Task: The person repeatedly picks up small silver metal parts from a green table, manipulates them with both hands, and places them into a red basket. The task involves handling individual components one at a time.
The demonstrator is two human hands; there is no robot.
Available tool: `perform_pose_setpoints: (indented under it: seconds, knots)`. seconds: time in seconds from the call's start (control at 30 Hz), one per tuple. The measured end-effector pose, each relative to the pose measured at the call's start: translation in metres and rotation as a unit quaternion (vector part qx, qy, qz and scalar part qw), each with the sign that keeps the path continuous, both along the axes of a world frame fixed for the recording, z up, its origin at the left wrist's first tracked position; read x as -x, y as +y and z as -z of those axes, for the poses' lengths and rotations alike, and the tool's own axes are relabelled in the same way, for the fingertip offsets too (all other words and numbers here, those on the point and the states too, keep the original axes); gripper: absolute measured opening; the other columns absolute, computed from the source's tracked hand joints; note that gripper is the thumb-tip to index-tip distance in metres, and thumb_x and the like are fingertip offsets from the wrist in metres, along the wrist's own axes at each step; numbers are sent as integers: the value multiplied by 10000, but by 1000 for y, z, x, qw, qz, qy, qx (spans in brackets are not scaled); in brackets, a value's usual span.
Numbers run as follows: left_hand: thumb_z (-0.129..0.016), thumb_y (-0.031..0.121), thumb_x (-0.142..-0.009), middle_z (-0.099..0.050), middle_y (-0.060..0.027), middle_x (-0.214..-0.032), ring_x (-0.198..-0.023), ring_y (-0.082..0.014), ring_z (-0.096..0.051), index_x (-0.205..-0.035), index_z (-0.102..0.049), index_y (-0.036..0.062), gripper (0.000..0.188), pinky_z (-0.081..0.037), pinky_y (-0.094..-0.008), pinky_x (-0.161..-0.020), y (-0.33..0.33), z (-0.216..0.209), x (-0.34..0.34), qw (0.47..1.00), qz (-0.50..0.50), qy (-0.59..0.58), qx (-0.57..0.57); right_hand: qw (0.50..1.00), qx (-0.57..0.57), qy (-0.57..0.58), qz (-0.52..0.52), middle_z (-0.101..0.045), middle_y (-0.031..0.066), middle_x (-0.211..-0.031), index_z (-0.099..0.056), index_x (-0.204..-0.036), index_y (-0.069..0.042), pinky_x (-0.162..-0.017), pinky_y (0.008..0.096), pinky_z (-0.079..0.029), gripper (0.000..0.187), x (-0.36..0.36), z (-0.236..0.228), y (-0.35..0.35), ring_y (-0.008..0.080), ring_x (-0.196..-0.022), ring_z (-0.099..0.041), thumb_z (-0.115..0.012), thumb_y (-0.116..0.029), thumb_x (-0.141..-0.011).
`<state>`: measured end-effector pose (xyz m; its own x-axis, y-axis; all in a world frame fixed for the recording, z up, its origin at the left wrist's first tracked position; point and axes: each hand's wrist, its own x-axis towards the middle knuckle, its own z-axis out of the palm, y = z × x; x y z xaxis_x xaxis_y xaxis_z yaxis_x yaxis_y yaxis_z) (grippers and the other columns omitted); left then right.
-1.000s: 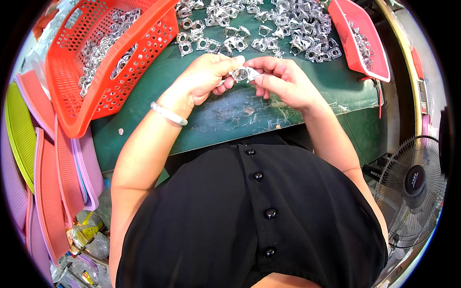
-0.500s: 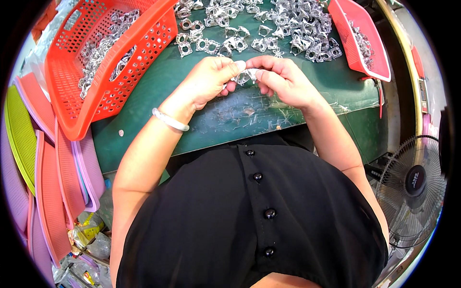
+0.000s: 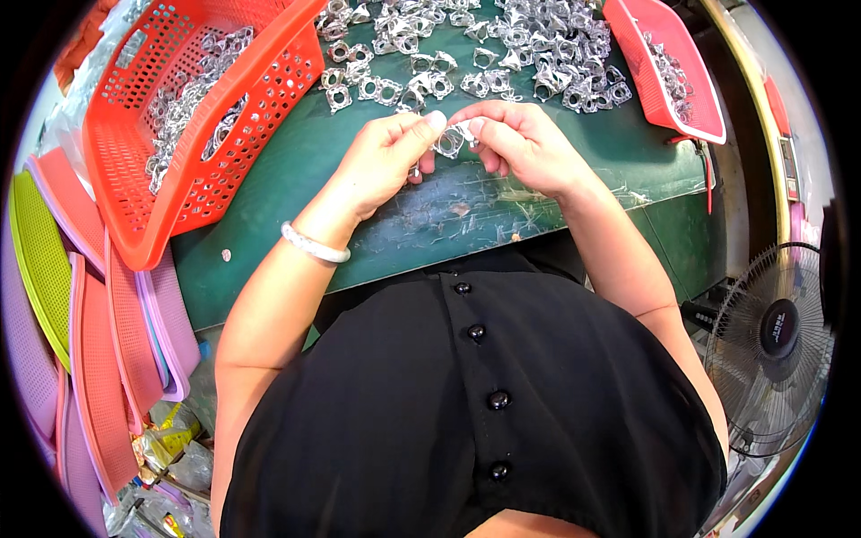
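Note:
Over the green tabletop, my two hands meet at a small silvery metal ring-shaped part (image 3: 448,143) with an open middle. My left hand (image 3: 381,161) pinches its left side between thumb and fingers, and a pale bangle (image 3: 314,244) circles that wrist. From the other side my right hand (image 3: 531,148) grips the part with thumb and forefinger, its other fingers curled beneath. Another shiny bit (image 3: 414,169) shows by the lower fingers of my left hand; I cannot tell what it is. Just beyond my hands lie loose metal parts (image 3: 386,91) of similar look.
A red perforated basket (image 3: 260,148) with metal parts stands tilted at the left. At the far right is a pinkish-red tray (image 3: 628,63) holding small metal pieces. More silvery parts (image 3: 565,54) are heaped at the back. Stacked coloured baskets (image 3: 99,359) and a fan (image 3: 776,332) flank the table (image 3: 296,233).
The metal part has turned a little between my fingers, showing its round opening more plainly. Both hands keep their pinch and sit slightly further left in the picture.

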<state>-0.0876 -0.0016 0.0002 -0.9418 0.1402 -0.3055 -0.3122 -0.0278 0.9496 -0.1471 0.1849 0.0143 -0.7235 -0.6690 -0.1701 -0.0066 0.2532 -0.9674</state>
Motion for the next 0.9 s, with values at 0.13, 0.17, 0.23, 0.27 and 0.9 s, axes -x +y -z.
perform_pose_setpoints:
  seconds: [0.13, 0.17, 0.23, 0.27, 0.9]
  knots:
    - [-579, 225, -879, -557, 23, -719, -620, -40, -476, -1008, -602, 46, 222, -383, -181, -563, 8, 1, -5, 998, 18, 50, 15, 1000, 10, -9, 0, -558, -18, -694, -603, -1040, -2, -499, 175, -395, 281, 1, 1, 0, 25, -567, -491, -469, -207, -902]
    - [-582, 174, -869, -567, 21, -739, -633, -40, -481, -1018, -595, 37, 203, -393, -184, -578, 8, 1, -6, 999, 16, 46, 9, 1000, 10, -13, 0, -563, -15, -703, -602, -1038, -1, -502, 175, -399, 280, 1, 2, 0, 28, -571, -497, -469, -207, -902]
    - [-573, 160, -871, -566, 20, -738, -639, -39, -483, -1017, -594, 35, 194, -395, -183, -581, 9, 1, -6, 999, 15, 37, 7, 1000, 8, -19, 1, -573, -7, -721, -600, -1033, 1, -507, 175, -408, 279, 1, 2, 0, 32, -580, -507, -468, -208, -904]
    - [-569, 153, -871, -565, 20, -738, -642, -38, -484, -1017, -594, 35, 189, -395, -183, -582, 9, 1, -6, 999, 16, 32, 6, 1000, 14, -25, 3, -576, -3, -726, -599, -1031, 2, -510, 176, -412, 278, 1, 2, 0, 35, -584, -511, -468, -208, -904]
    - [-563, 161, -868, -579, 0, -727, -591, -46, -478, -1014, -589, 12, 210, -400, -196, -537, 24, 9, -10, 997, -53, 45, -38, 995, 71, -56, 52, -572, -11, -691, -624, -990, -17, -497, 182, -413, 227, 0, 10, 0, 43, -583, -509, -524, -205, -912]
